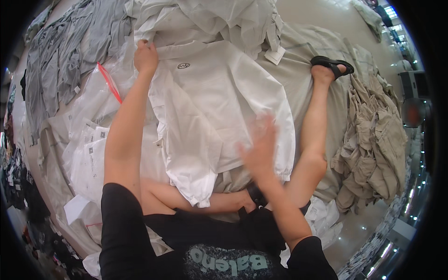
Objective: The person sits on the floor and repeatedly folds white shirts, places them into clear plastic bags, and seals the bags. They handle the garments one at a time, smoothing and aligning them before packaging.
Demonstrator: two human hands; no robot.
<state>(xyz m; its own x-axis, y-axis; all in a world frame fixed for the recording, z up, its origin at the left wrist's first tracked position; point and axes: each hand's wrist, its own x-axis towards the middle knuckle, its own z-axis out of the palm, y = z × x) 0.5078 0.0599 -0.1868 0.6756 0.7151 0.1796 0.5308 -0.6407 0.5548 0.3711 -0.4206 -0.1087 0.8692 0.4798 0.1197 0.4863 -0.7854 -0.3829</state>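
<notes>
clear plastic bags (91, 140) with white labels at left, white garment tag (275, 55)

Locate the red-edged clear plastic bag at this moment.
In the head view, the red-edged clear plastic bag lies left of the left hand, between the grey garments and the white jacket.

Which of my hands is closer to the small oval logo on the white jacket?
Left. Your left hand grips the white jacket at its shoulder, just left of the oval logo. Your right hand, blurred, is over the jacket's lower part, well below the logo.
</notes>
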